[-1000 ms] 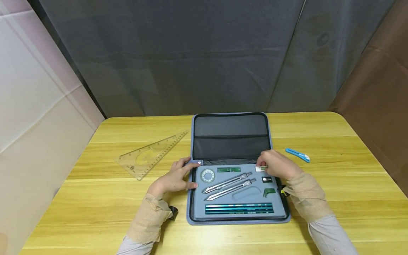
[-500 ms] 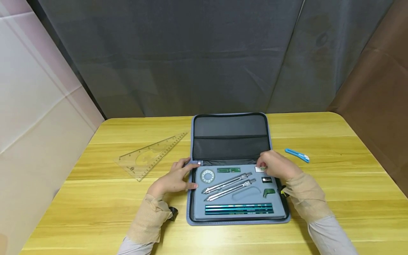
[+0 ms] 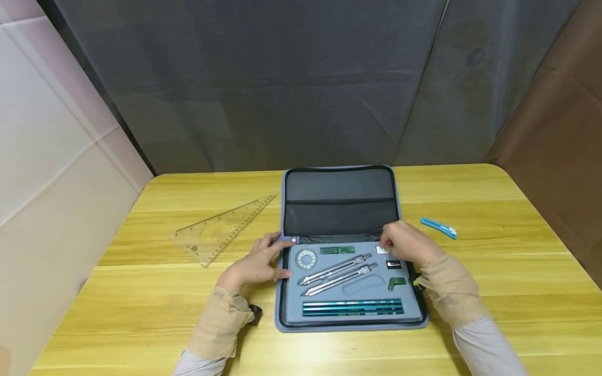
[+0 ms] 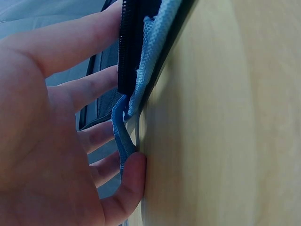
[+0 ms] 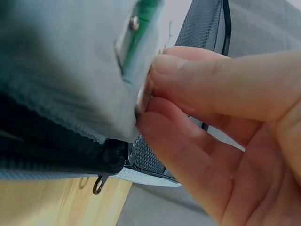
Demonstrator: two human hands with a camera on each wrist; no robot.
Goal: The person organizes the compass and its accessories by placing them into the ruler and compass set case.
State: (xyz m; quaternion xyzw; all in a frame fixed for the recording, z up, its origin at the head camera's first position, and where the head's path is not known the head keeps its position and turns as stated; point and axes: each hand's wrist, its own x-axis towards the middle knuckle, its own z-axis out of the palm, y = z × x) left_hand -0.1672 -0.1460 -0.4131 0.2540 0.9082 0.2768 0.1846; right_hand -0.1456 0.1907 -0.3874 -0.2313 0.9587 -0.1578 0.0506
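Note:
A zip-up drawing-set case [image 3: 351, 328] lies unfolded on the table, its grey foam tray [image 3: 329, 292] facing up. My left hand [image 3: 254, 267] rests against the case's left edge with fingers spread, thumb and index tips on the rim. In the left wrist view those fingers touch the zip edge [image 4: 123, 52] beside a blue fabric strip [image 4: 121, 134]. At the tray's upper right corner, my right hand [image 3: 410, 243] pinches a small white eraser-like block [image 3: 382, 250] in its slot. Fingers cover most of it. The right wrist view puts thumb and fingertips [image 5: 167, 66] at the tray's edge.
The tray holds silver compasses [image 3: 336, 269], several dark green pencils [image 3: 352, 308], a white dial-like disc [image 3: 307, 259], a green lead box [image 3: 337, 250], a sharpener [image 3: 393, 265] and a green clip [image 3: 397, 282]. A clear set square [image 3: 226, 227] lies left, a blue cutter [image 3: 439, 228] right.
My right fingertips have shifted slightly on the white block, and its green part is less visible. The left hand and the case stay in place.

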